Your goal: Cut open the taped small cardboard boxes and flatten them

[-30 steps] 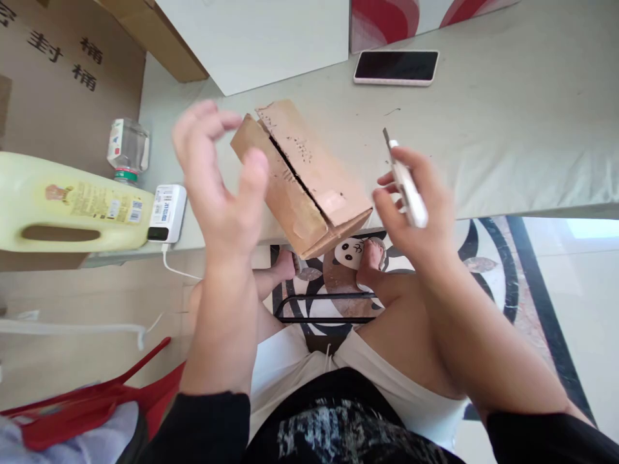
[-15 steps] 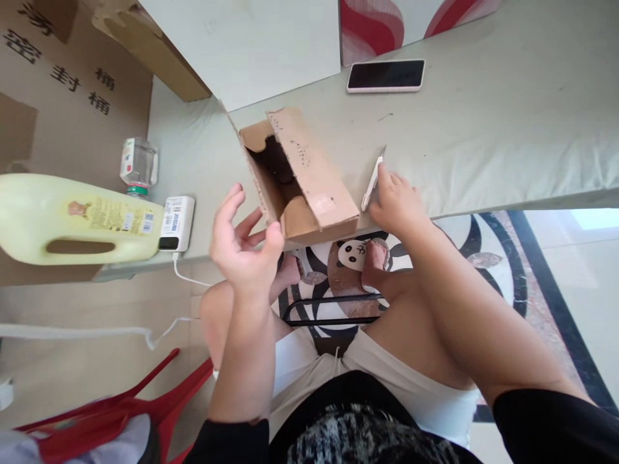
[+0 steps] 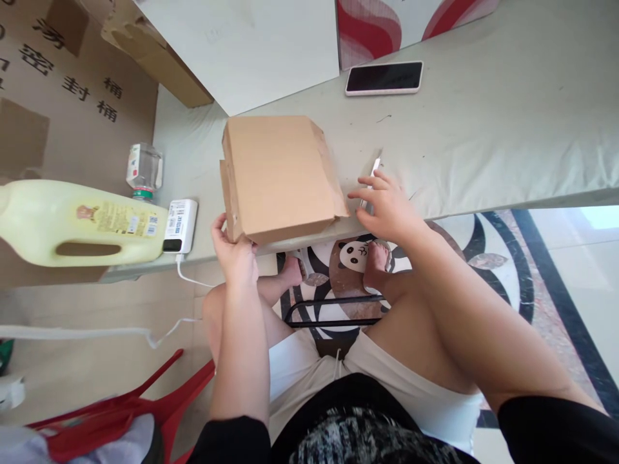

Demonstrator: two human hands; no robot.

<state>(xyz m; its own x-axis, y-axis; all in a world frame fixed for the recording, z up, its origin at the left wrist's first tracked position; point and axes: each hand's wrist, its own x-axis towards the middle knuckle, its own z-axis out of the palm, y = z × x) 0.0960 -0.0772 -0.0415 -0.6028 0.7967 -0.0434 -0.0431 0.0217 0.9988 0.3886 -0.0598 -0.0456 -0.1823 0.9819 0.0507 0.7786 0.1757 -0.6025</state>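
My left hand (image 3: 236, 259) gripped the cardboard box (image 3: 283, 177) by its near-left corner on the desk (image 3: 503, 122); my right hand (image 3: 391, 206) spread loosely over the knife (image 3: 376, 164). The box seemed light and fairly stiff, best held by opposite sides.

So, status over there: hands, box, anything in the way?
Left hand touching cardboard box at near-left corner. Right hand open over white knife. Box plain face up. Knife close by box's right side.

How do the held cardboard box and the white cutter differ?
The cardboard box is brown and bulky; the cutter is white and slim. The left hand holds the box at its near left corner, while the cutter lies partly hidden behind the right hand. Both have a hand close by.
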